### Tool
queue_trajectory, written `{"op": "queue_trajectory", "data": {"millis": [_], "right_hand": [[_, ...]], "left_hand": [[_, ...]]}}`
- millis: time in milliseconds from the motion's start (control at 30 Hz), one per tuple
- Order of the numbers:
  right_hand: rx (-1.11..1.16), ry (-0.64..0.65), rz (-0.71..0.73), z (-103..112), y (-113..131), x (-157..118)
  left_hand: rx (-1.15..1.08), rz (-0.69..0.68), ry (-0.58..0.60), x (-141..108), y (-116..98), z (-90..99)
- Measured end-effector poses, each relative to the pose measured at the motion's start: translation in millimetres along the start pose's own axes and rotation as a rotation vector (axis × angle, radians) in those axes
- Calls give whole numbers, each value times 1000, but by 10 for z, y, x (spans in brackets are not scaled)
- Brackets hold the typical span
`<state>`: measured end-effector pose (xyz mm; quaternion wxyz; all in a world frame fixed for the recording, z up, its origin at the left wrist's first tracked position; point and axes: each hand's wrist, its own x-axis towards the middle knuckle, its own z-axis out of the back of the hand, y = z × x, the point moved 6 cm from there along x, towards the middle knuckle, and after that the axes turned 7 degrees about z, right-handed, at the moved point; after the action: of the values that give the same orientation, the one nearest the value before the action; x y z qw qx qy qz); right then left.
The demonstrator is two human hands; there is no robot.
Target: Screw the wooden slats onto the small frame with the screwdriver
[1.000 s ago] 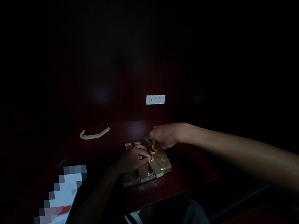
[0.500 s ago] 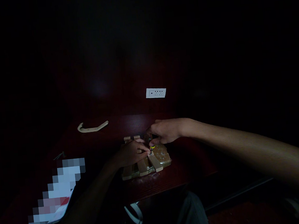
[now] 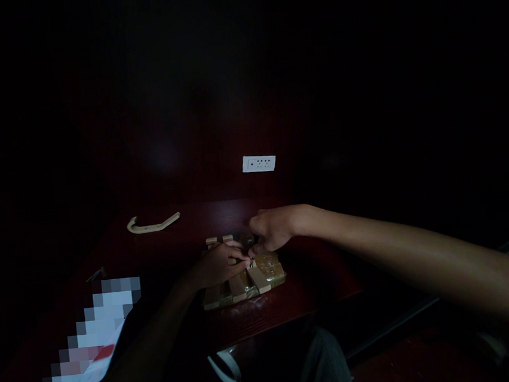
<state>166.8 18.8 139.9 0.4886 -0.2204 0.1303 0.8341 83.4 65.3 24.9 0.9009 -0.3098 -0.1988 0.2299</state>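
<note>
My left hand lies over pale wooden slats, its thumb and fingertips pinched at a small shiny metal piece on the rightmost slat. The slats rest on a block wrapped in brown tape. Just above and to the right, my right hand is closed, knuckles up, around a small screwdriver-like tool. That tool is almost wholly hidden by the fingers now. Its lower end points down toward my left fingertips.
A curved, hook-shaped pale wooden piece lies farther back on the dark red table. At the left is a bright, pixelated flat device. A white socket plate is on the wall. Below the table edge shows a white curved object.
My right hand has turned and lowered slightly, so the yellow part of the tool is covered now. The whole view has shifted a little. My left hand keeps its pinch.
</note>
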Motion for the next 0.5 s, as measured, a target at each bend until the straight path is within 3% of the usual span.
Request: {"op": "queue_trajectory", "data": {"millis": [500], "right_hand": [[-70,-57,100,26,126,-90]], "left_hand": [[-48,-28,-13,15,-14,3]]}}
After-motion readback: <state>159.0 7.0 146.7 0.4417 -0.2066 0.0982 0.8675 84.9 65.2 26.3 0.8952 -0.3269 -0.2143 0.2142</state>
